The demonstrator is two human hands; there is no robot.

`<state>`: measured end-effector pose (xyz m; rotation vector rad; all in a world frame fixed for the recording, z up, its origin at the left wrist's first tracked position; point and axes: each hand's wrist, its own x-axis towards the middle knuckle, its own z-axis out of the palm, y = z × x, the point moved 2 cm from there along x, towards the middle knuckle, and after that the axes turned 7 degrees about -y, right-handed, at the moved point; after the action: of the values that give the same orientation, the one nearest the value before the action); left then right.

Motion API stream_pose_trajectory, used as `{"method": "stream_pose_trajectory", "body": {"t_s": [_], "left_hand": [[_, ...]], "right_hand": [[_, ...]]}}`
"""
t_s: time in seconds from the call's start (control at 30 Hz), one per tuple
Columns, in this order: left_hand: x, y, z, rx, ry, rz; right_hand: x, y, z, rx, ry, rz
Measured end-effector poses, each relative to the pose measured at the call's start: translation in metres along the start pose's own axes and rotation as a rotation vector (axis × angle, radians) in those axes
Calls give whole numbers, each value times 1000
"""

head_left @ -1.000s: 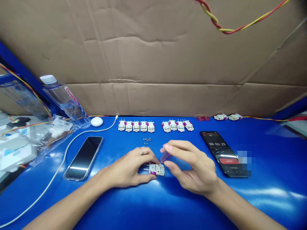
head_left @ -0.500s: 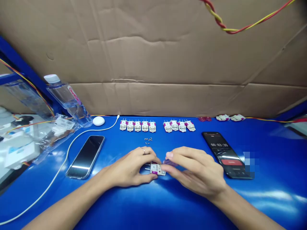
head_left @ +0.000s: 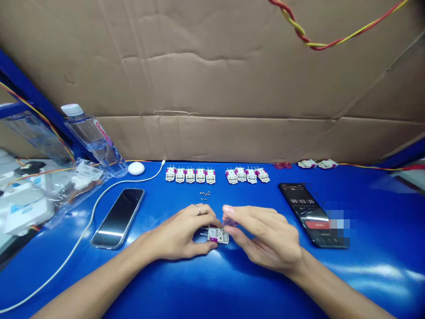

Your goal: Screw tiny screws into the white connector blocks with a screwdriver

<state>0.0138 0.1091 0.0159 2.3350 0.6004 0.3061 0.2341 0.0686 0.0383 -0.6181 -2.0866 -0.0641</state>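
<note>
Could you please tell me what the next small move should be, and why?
I would probably lower the translucent purplish piece in the right hand gently toward the plug: the left hand braces the plug, its recessed side faces up, and the piece is close to the end away from the prongs, though whether they touch is unclear.

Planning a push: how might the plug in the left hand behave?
The plug is probably stiff, its body looking like hard plastic. Flat and blocky, it should slide rather than roll. The glossy table may grip little.
</note>
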Motion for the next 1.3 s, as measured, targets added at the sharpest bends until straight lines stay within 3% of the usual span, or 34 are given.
{"method": "stream_pose_trajectory", "body": {"t_s": [0.6, 0.77, 1.3], "left_hand": [[1, -1, 0, 3, -13, 0], [2, -1, 0, -21, -29, 1], [1, -3, 0, 27, -27, 13]], "right_hand": [[3, 1, 0, -9, -32, -28], [2, 3, 1, 2, -93, 4], [0, 2, 3, 1, -30, 16]]}}
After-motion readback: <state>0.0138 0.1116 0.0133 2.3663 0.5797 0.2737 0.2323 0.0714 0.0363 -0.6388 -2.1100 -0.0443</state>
